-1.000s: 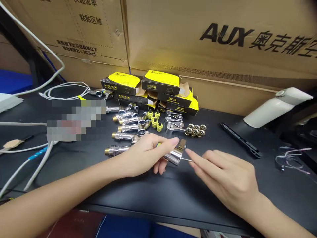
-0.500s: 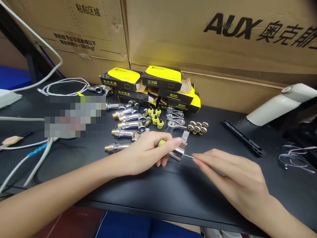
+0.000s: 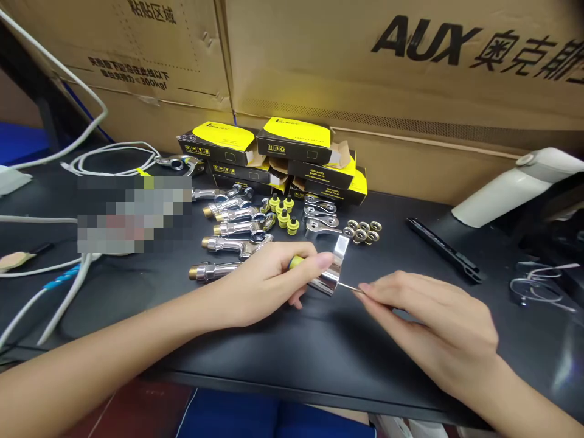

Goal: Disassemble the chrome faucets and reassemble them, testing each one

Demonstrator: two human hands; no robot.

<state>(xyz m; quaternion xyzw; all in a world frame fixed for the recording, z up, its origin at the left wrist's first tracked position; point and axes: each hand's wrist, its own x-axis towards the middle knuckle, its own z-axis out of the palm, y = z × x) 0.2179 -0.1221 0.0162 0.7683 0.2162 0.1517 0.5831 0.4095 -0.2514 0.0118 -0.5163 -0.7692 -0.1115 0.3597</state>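
- Left hand (image 3: pixel 274 280) gripped a smooth, rounded chrome faucet body (image 3: pixel 325 282) above the tabletop; right hand (image 3: pixel 438 322) pinched a thin metal rod (image 3: pixel 349 287) reaching the body's end.
- Black tabletop (image 3: pixel 274 347) lay open from beneath the hands to its straight front edge.
- Yellow-black cardboard boxes (image 3: pixel 294 132) sat stacked behind.
- Brass-threaded chrome fittings (image 3: pixel 225 244) lay beyond the left forearm.
- Yellow plastic cartridges (image 3: pixel 283 218) clustered nearby.

My one view comes from my head, facing forward and down across the black desk (image 3: pixel 274 353). It is close enough that my left hand (image 3: pixel 267 283) and right hand (image 3: pixel 440 331) fall around mid-frame, with the printed cardboard (image 3: pixel 310 61) filling the top behind.
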